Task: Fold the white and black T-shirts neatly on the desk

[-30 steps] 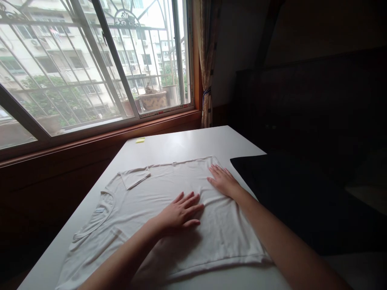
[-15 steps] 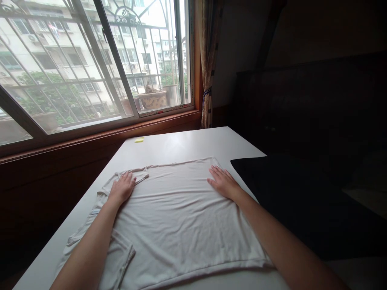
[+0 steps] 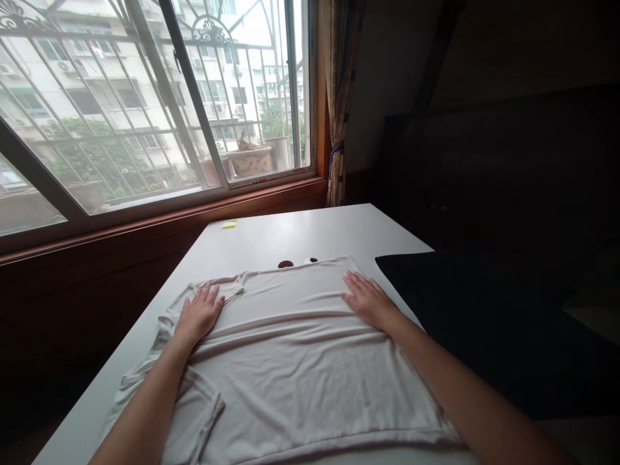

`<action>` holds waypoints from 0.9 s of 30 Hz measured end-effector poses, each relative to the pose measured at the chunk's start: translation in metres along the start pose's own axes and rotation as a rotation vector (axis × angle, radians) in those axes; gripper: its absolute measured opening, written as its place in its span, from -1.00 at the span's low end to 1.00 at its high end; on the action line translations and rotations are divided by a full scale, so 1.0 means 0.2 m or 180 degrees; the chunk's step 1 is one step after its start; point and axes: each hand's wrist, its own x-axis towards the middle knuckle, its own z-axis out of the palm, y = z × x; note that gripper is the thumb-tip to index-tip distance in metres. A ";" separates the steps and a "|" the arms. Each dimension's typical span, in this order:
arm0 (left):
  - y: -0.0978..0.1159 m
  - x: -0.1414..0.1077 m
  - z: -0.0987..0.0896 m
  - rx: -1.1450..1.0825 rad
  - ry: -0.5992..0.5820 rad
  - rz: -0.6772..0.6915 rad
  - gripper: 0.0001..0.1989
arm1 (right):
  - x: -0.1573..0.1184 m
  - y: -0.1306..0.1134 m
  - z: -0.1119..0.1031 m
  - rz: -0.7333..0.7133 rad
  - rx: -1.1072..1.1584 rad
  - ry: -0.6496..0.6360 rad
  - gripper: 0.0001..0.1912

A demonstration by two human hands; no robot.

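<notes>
A white T-shirt point(image 3: 300, 361) lies spread on the white table, with its neck and sleeves to the left and its hem edges toward the right. My left hand point(image 3: 201, 310) rests flat on it near the far sleeve, fingers apart. My right hand point(image 3: 371, 300) presses flat on the far right corner of the shirt, fingers spread. Wrinkles run across the cloth between both hands. Just beyond the shirt's far edge, a brown round object point(image 3: 285, 264) and a small white-and-black object point(image 3: 311, 260) peek out, mostly hidden by the fabric.
The white table point(image 3: 329, 226) reaches toward a barred window point(image 3: 203, 97). A yellow sticky note point(image 3: 229, 224) is at its far left corner. Dark cloth or a dark surface point(image 3: 465, 323) lies along the right side. A tied curtain point(image 3: 338, 129) hangs beside the window.
The shirt's far edge has drawn slightly nearer, uncovering the brown and the white-and-black objects behind it. Both hands stay flat on the cloth. The view has shifted a little to the left.
</notes>
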 end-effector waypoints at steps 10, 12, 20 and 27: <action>0.00 -0.26 0.05 0.0224 0.0025 0.0096 -0.33 | -0.24 -0.02 0.00 -0.0113 -0.0002 0.0166 -0.34; 0.01 -0.31 0.05 0.0236 -0.0020 0.0098 -0.32 | -0.29 -0.01 -0.01 -0.0131 0.0005 0.0203 -0.34; 0.04 -0.26 -0.04 0.0059 -0.0245 0.0091 -0.28 | -0.33 0.02 -0.05 -0.0072 -0.0020 -0.0004 -0.32; 0.10 -0.06 -0.07 0.0082 -0.0137 0.0135 -0.29 | -0.15 -0.02 -0.09 0.0328 -0.0107 -0.0209 -0.34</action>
